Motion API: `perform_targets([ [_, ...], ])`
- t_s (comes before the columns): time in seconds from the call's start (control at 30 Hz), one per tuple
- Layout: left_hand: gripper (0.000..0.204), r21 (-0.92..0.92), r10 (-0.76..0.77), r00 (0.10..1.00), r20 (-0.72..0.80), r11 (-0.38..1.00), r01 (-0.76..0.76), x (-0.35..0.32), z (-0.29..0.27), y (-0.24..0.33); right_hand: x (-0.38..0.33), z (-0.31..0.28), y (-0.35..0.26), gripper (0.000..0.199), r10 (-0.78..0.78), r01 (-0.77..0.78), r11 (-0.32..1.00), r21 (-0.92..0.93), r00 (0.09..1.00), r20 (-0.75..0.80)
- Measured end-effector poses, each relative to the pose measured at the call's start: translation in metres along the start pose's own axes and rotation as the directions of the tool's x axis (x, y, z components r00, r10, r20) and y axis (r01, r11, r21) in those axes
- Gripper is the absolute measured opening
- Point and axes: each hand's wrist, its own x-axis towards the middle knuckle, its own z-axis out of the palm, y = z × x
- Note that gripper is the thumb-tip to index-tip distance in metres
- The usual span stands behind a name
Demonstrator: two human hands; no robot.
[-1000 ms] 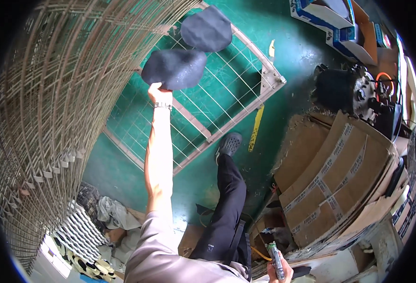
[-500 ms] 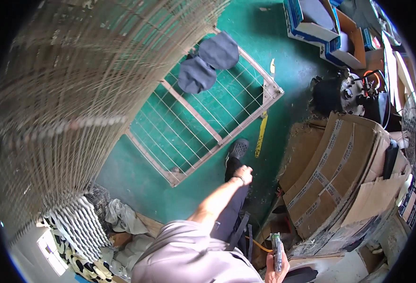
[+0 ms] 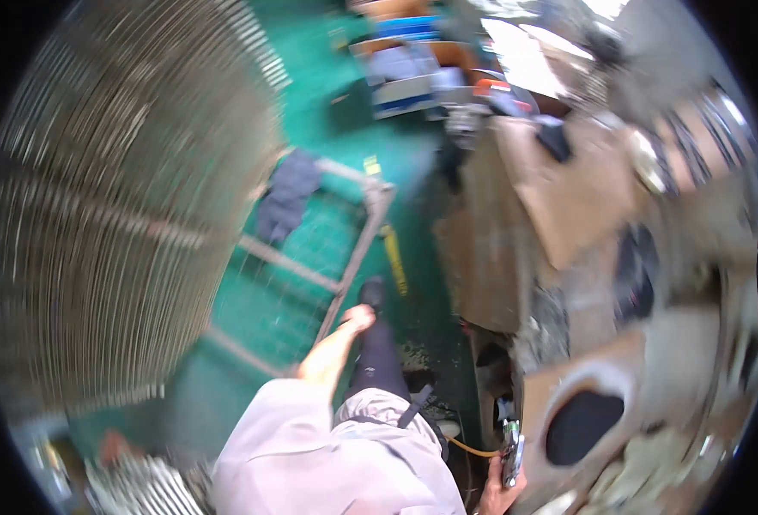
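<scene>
In my right hand [image 3: 501, 493], low in the view, is a metal spray gun [image 3: 512, 455]. An orange hose [image 3: 472, 448] runs left from near it. A black oval piece [image 3: 583, 427] lies right of the gun on a cardboard sheet [image 3: 632, 356], ringed by a whitish patch. My left hand [image 3: 360, 318] hangs in front of my leg, near the edge of a wire-mesh rack [image 3: 357, 249]; motion smears its fingers, and I make out nothing in it. Dark grey cloth pieces [image 3: 289, 193] lie on that rack.
Tall stacked mesh racks [image 3: 139, 197] fill the left side. Open boxes [image 3: 405, 94] holding grey pieces stand at the far end. Cardboard [image 3: 559, 189] is piled at the right. Yellow tape [image 3: 394, 257] marks the green floor [image 3: 323, 64].
My view has swung to the right, so the rack and boxes sit further left and the black oval shows. The spray gun stays in my right hand. My left arm still hangs down.
</scene>
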Motion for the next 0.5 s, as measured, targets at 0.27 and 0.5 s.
perform_targets([
  [0.27,0.027,0.567,0.342,0.870,0.356,0.661,-0.492,-0.120,0.039,0.017,-0.079,-0.144,0.039,0.047,0.024,-0.002,0.999,0.039,0.825,-0.565],
  [0.5,0.025,0.715,0.408,0.700,0.587,0.146,-0.684,-0.068,0.002,0.109,-0.142,-0.200,0.074,0.048,0.093,-0.019,0.995,0.098,0.543,-0.835],
])
